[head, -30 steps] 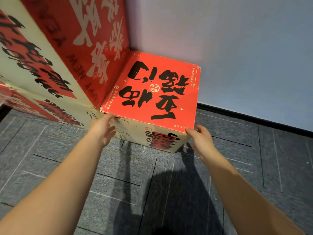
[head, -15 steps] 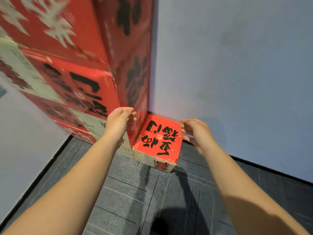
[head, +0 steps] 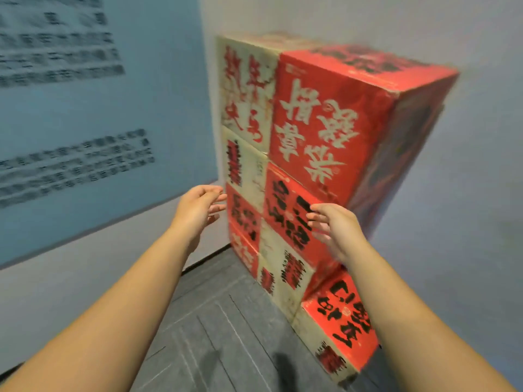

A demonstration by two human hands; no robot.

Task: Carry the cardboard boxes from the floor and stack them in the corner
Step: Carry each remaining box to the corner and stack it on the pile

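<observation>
Red-and-cream cardboard boxes stacked in the corner, both hands raised empty in front of them.

The blue wall panel [head: 85,108] with blurred dark lettering fills the left side, and the pale wall [head: 467,193] runs behind and to the right. The stack of boxes [head: 311,137] stands tall on the grey carpet floor [head: 220,335], pushed into the corner where the two walls meet. A single low box [head: 339,323] with a red top and black characters sits on the floor just beside the stack's right base. The left hand [head: 198,210] and the right hand [head: 334,230] hover apart before the stack's lower boxes, fingers loosely spread and gripping nothing; whether any fingertip touches the cardboard cannot be told through the blur.
</observation>
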